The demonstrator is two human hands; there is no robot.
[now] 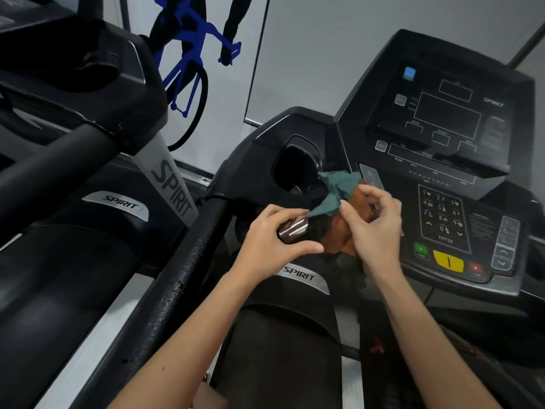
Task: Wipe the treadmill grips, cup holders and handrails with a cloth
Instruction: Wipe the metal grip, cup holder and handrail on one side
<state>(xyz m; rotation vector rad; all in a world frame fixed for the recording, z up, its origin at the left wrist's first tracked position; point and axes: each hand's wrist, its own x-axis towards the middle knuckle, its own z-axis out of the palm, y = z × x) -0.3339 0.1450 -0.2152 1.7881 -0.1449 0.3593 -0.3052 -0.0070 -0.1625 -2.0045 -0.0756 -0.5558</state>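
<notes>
A green and orange cloth is bunched over the treadmill's left pulse grip, whose shiny metal end shows. My left hand curls round that metal grip from the left. My right hand pinches the cloth from the right, fingers curled into its folds. Just behind the cloth sits the black cup holder. The left handrail, black and textured, runs down toward the lower left.
The console with its dark screen, number keypad and yellow stop button lies right of my hands. A second treadmill stands close on the left. A white wall with a blue cyclist graphic is behind.
</notes>
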